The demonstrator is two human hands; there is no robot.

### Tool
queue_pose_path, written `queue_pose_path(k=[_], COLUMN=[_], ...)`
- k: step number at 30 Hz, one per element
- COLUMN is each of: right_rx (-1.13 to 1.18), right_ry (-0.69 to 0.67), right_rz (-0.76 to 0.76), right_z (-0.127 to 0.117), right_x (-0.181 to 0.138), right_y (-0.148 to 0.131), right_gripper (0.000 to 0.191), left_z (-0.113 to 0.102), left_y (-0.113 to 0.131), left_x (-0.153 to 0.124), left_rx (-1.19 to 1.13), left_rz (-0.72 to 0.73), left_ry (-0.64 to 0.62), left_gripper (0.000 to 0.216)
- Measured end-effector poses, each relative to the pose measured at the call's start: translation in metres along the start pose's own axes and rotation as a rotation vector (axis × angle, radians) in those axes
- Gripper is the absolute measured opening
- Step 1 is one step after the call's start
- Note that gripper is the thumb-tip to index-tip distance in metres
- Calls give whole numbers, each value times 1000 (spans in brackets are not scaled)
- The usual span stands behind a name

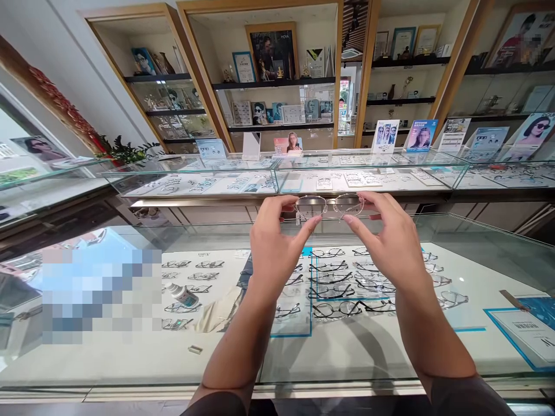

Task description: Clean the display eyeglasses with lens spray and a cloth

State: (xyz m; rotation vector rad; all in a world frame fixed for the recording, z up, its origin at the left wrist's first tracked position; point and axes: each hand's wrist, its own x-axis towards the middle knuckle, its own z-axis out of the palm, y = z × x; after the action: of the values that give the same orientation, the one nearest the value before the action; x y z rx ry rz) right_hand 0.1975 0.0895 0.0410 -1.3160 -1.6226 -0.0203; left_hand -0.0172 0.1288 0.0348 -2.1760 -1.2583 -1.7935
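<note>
A pair of thin-rimmed eyeglasses [312,198] is held up in the air above the glass display case, level and spread between both hands. My left hand [275,237] pinches the frame at its left side, thumb below and fingers behind the rim. At the right side, my right hand [388,237] grips it the same way, fingers closed. Below and to the left, a small white spray bottle [182,294] lies tilted on the glass top. Beside it rests a crumpled cream cloth [217,312]. A small metallic piece [195,349] sits nearer the front edge.
Under the glass of the near case [286,361] lie rows of eyeglasses [336,310]. Another glass counter [203,193] stands across the aisle, with upright promotional cards [420,136] on it. Shelves [273,82] line the back wall. A blue-edged sign [522,338] is at the right.
</note>
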Motion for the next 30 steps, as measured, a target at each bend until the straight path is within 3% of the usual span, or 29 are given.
queue_pose_path(k=[30], right_rx=[-46], right_ry=[-38], right_rz=[-5], right_z=[-2], right_x=[1], right_y=[1], right_gripper=[47], left_z=[1], left_y=[9], left_x=[-1], left_rx=[35], left_rz=[114], left_ry=[104], left_gripper=[39])
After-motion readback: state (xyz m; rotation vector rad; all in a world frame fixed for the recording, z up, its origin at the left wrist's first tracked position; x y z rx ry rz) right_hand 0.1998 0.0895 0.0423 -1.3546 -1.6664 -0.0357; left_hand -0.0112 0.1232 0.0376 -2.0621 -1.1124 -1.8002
